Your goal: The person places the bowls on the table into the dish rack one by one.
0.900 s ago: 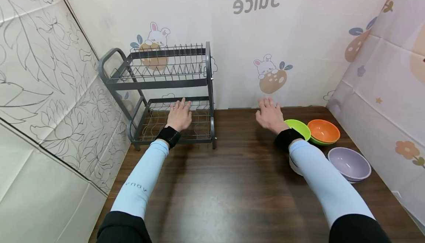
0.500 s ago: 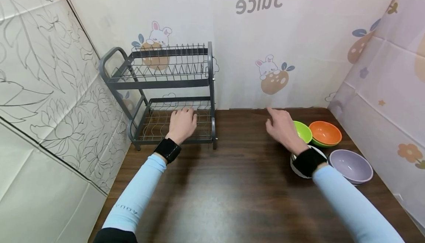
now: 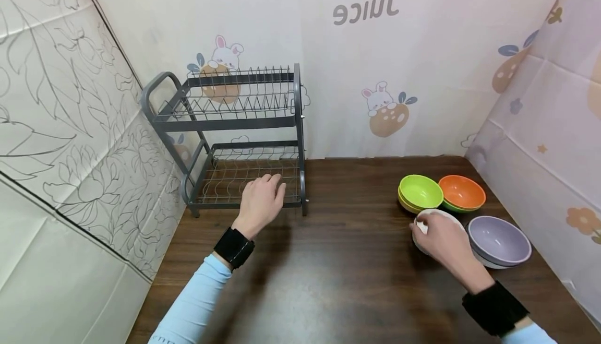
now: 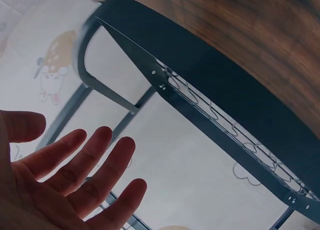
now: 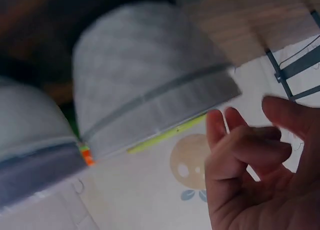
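Observation:
My right hand (image 3: 443, 237) hovers over the white bowls (image 5: 150, 55), which appear stacked in the right wrist view. Its fingers are loosely bent near the rim, with a gap between fingertips and bowl in that view. Part of the white rim is hidden under the hand in the head view. My left hand (image 3: 260, 203) hangs in front of the lower tier of a grey two-tier dish rack (image 3: 225, 123). Nothing is in it, and the left wrist view shows its fingers relaxed and spread.
Behind the white bowls stand a lime-green bowl (image 3: 421, 191) on a yellow one and an orange bowl (image 3: 462, 191) on a green one. A purple bowl (image 3: 500, 239) sits in a white one at the right. Patterned sheets line the back and sides of the brown table (image 3: 338, 281).
My right hand has moved back toward me and right, from beside the green bowl to above the white bowls. My left hand has drawn back slightly from the rack.

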{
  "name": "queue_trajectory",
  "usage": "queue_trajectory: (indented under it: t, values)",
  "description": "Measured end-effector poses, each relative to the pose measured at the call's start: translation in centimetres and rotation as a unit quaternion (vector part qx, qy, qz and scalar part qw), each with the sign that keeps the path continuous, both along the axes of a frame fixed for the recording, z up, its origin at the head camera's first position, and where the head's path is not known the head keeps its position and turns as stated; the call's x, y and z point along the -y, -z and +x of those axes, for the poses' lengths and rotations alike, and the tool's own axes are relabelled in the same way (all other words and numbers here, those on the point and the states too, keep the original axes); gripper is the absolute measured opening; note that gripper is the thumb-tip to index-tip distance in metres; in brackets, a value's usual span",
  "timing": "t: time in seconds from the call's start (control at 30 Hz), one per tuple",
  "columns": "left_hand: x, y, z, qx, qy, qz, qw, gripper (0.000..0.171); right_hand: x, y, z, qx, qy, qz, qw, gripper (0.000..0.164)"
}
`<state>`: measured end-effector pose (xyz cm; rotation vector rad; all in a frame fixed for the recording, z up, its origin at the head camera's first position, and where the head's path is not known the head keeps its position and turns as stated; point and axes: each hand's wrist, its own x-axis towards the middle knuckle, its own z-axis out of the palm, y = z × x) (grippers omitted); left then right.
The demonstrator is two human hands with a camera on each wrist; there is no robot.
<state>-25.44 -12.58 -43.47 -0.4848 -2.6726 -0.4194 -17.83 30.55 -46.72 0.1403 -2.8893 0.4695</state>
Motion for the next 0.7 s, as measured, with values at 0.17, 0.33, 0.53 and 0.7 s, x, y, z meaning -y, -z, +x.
queue_trajectory:
  t: [0.17,0.33,0.53,0.7]
  values:
    - [-0.1,0.3,1.2,-0.006,0.005,0.013,0.9999,0.034,-0.4,1.3,1.4,0.045,0.010,-0.002,0.999,0.015]
    - [-0.3,0.7,2.0,-0.004,0.010,0.022,0.9997,0.033,-0.4,2.0,1.9,0.034,0.016,-0.010,0.999,0.015]
    - [-0.4,1.4,2.7,0.025,0.001,0.031,0.9992,0.033,-0.1,2.3,1.9,0.012,0.021,-0.014,1.000,0.006]
    - [-0.7,1.5,3.0,0.028,-0.001,0.036,0.9989,0.033,0.2,2.4,1.9,0.003,0.022,-0.017,1.000,0.003]
